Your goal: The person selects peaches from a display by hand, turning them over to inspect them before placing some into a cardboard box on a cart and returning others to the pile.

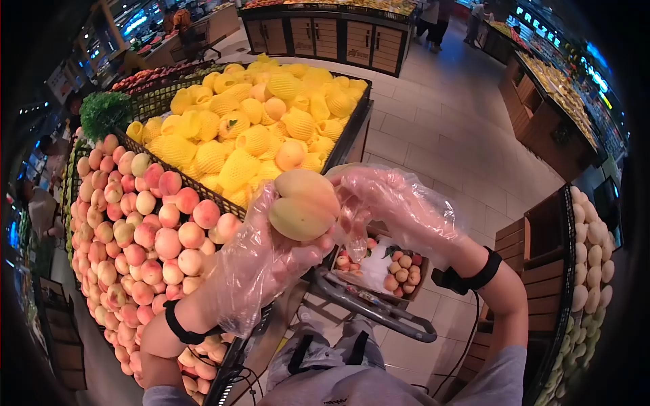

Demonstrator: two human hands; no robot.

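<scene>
A large pale yellow-green peach (304,205) with a pink blush is held up at the centre. My left hand (261,243), in a clear plastic glove, cups it from below and from the left. Also gloved, my right hand (379,203) is at the peach's right side with its fingers curled; whether they touch the peach or hold anything else is hard to make out. Heaped pink peaches (169,243) lie to the left, and fruit in yellow foam nets (254,141) fills the display beyond my hands.
Below my hands is a cart with a grey handle (376,314) and a box of small peaches (404,273). A wooden stand of pale oval fruit (593,247) is at the right. Wooden cabinets (325,37) and people (433,20) are farther off.
</scene>
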